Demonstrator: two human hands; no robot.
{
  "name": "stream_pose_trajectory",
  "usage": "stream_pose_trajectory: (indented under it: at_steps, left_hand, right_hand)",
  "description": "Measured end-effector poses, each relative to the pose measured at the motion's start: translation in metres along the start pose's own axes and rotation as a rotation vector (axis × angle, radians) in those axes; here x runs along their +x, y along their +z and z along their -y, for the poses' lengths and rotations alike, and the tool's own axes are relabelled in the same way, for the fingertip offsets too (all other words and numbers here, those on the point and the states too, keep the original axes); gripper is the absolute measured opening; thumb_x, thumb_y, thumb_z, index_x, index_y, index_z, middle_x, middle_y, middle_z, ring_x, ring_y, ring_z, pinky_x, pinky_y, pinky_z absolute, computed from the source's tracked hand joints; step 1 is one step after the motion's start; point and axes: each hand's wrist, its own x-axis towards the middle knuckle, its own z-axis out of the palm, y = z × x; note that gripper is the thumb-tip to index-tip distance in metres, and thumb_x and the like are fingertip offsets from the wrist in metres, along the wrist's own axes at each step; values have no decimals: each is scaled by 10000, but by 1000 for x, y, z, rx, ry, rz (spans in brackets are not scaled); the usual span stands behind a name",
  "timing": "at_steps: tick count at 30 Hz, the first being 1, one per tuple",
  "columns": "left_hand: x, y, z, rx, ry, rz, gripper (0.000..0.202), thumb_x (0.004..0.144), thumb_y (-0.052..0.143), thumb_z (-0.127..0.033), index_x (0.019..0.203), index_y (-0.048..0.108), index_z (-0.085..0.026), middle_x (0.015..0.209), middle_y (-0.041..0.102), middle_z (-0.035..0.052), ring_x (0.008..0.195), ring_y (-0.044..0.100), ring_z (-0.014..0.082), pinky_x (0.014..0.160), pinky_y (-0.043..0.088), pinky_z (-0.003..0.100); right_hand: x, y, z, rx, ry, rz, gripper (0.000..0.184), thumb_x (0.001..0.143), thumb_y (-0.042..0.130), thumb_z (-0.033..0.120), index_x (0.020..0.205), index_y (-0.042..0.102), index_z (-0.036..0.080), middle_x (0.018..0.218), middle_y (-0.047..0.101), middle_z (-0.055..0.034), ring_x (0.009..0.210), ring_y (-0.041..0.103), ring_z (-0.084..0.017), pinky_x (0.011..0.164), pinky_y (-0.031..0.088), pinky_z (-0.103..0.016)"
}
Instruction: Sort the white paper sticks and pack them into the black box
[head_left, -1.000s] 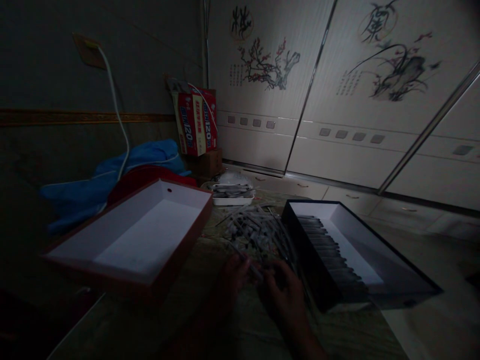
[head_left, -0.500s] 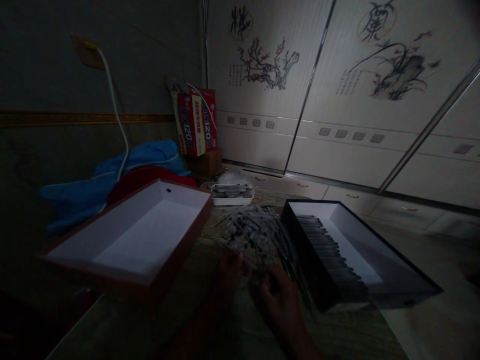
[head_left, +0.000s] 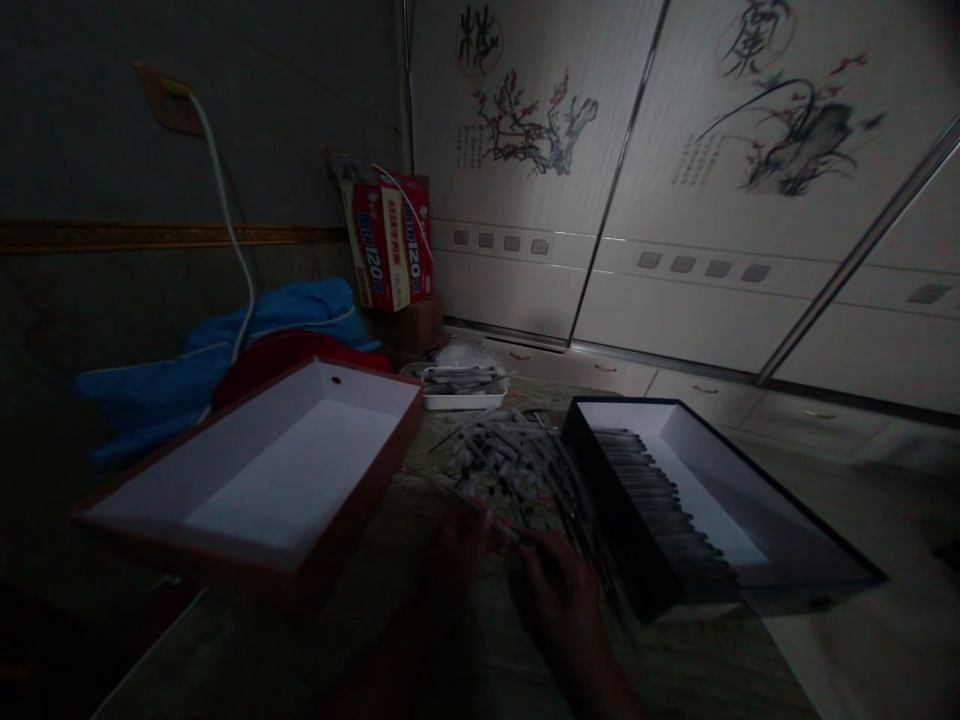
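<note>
Both of my hands are low and dim at the table's near edge, just in front of a loose pile of thin dark-tipped sticks (head_left: 517, 465). My left hand (head_left: 459, 565) appears pinched on one thin stick (head_left: 480, 510), which slants toward my right hand (head_left: 559, 590). The right fingers sit by the stick's far end, too dark to read clearly. To the right lies an open black box (head_left: 622, 500) with a neat row of sticks (head_left: 652, 490) along its inner side. An open red-rimmed, white-lined box (head_left: 375, 450) sits to the left.
A white tray (head_left: 461, 401) holding more sticks stands behind the pile. Beyond the table are a blue cloth (head_left: 202, 365), a red printed carton (head_left: 386, 240) on a brown box (head_left: 420, 325), a white cable (head_left: 225, 190) and pale painted wardrobe doors (head_left: 525, 130).
Both hands sit slightly lower and closer together around the thin stick. The head view has shifted a little; the boxes and pile stay in place.
</note>
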Motion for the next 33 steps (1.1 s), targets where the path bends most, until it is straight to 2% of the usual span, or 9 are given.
stream_pose_trajectory:
  at_steps: [4,10,13,18,21,23,27,33]
  left_hand:
    - [1,-1,3,10,-7,-18,240,636,672,-387,654,583,-165,570,644,13,511,588,149,541,484,274]
    - [1,-2,3,53,-4,-42,168,630,669,-326,656,584,-183,589,649,7,534,595,152,540,475,265]
    - [-2,0,-2,74,-13,-47,134,635,664,-295,646,583,-188,580,653,2,529,602,154,535,474,260]
    - [-3,2,0,31,6,22,155,646,664,-307,655,577,-179,574,657,8,533,605,157,550,478,266]
    - [-2,1,2,-3,-15,11,190,633,677,-336,638,579,-174,568,644,8,528,596,156,553,477,273]
    - [-1,0,1,-6,-31,-19,211,628,682,-358,628,582,-172,573,644,17,527,595,157,559,479,279]
    - [-1,0,-2,-6,-37,-54,214,621,687,-361,637,594,-169,610,663,32,543,602,160,558,483,274]
    - [-5,4,-6,38,-17,-29,187,625,680,-329,619,588,-166,558,650,6,507,591,146,532,481,252]
  right_hand:
    - [0,-1,-2,46,38,7,274,837,470,331,910,684,177,866,688,-80,785,635,-194,689,493,-265]
    - [-1,4,-6,139,120,89,359,872,412,411,791,652,156,576,611,-14,513,570,-139,489,414,-208]
    - [-2,8,-11,109,95,84,394,884,369,445,725,605,172,594,586,-12,527,545,-132,502,397,-208]
    - [-2,10,-14,87,72,54,459,890,300,496,630,540,204,582,556,-6,529,516,-137,509,401,-214]
    - [-1,7,-8,74,88,64,411,889,318,476,662,530,207,602,560,-4,554,529,-143,516,408,-212]
    - [0,4,-2,54,85,62,316,887,360,434,735,524,210,647,570,1,589,544,-142,539,416,-207]
    - [1,2,1,28,22,80,191,880,405,362,824,507,211,702,582,1,619,557,-139,558,421,-200]
    - [-1,6,-5,23,14,59,340,912,300,344,715,548,222,616,593,-16,540,562,-140,514,423,-206]
